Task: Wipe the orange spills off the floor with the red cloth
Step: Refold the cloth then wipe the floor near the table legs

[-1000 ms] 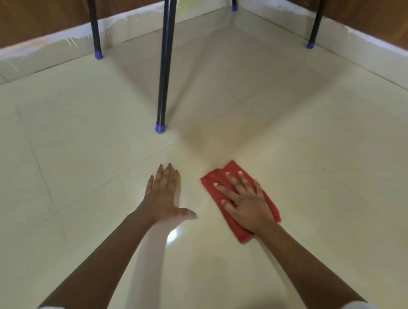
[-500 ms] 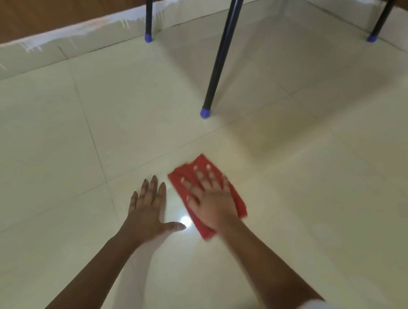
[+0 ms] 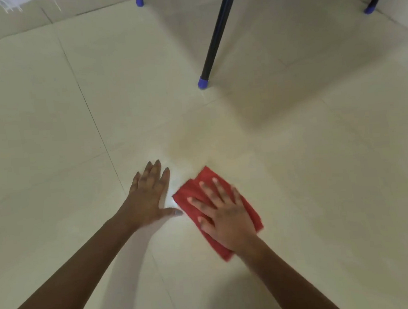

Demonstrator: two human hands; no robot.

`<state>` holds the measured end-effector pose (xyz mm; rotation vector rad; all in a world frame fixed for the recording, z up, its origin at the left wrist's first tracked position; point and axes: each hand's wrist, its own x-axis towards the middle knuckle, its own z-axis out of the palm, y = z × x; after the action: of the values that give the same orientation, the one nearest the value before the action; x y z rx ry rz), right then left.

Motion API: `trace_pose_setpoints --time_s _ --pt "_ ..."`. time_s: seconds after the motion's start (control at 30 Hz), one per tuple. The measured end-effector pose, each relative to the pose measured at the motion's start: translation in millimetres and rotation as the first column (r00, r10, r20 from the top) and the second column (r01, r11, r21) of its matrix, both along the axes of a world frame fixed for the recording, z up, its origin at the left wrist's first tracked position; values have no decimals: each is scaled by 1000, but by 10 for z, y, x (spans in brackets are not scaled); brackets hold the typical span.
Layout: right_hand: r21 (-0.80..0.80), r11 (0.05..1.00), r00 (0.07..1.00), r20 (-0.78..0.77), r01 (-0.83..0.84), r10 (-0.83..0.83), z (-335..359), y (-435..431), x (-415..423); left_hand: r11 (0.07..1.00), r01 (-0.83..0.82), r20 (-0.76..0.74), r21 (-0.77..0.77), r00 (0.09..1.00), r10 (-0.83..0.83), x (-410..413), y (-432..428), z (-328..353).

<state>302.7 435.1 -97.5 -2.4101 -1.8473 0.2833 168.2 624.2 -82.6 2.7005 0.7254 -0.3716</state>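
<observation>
A folded red cloth (image 3: 205, 176) lies flat on the cream tiled floor (image 3: 320, 170). My right hand (image 3: 222, 213) presses down on it with fingers spread and straight. My left hand (image 3: 150, 196) rests flat on the bare tile just left of the cloth, thumb pointing toward it, fingers straight. A faint yellowish smear (image 3: 197, 140) shows on the tile just beyond the cloth. No bright orange spill can be made out.
A black table leg with a blue foot (image 3: 204, 82) stands on the floor ahead of the cloth. Two more blue-footed legs (image 3: 140, 0) (image 3: 369, 10) stand farther back. A pale skirting (image 3: 7, 20) runs along the far left.
The view has swung and dipped, so the table legs sit higher and farther right. My right hand has slid the cloth a little away from my left hand. My left hand stays flat.
</observation>
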Motion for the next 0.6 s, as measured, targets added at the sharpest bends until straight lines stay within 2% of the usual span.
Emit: trace_pose_setpoints --time_s 0.03,0.1,0.17,0.23,0.27,0.33,0.37,0.43,0.5,0.6 --pt "-2 1000 1000 -9 21 -21 1 -193 72 1000 2 30 9 1000 -2 -128 -98 -30" --pt "36 981 981 33 191 -192 -10 -314 446 999 -54 99 8 994 53 -298 -258 -88" --pt "-8 909 908 52 417 -416 1 -139 785 995 -99 144 -14 984 100 -355 -359 -126" --pt "-42 870 871 20 490 -490 9 121 646 994 -106 187 6 977 103 -373 -385 -128" --pt "13 897 897 29 442 -442 12 181 383 994 -111 198 13 974 106 -403 -380 -124" --pt "48 982 983 3 181 -181 -1 4 -310 988 -156 201 -8 967 155 -545 -375 -109" --pt "40 997 998 -21 68 -67 4 -219 -566 983 -181 203 -22 962 182 -634 -381 -92" --pt "41 999 997 -73 33 -30 49 -596 -594 976 -217 211 -27 953 218 -797 -416 -71" --pt "45 979 980 -22 200 -199 12 -739 -225 973 -231 199 -20 953 230 -920 -465 -60" --pt "-39 870 871 42 491 -489 37 -480 283 967 -253 171 -22 952 253 -967 -485 -61"
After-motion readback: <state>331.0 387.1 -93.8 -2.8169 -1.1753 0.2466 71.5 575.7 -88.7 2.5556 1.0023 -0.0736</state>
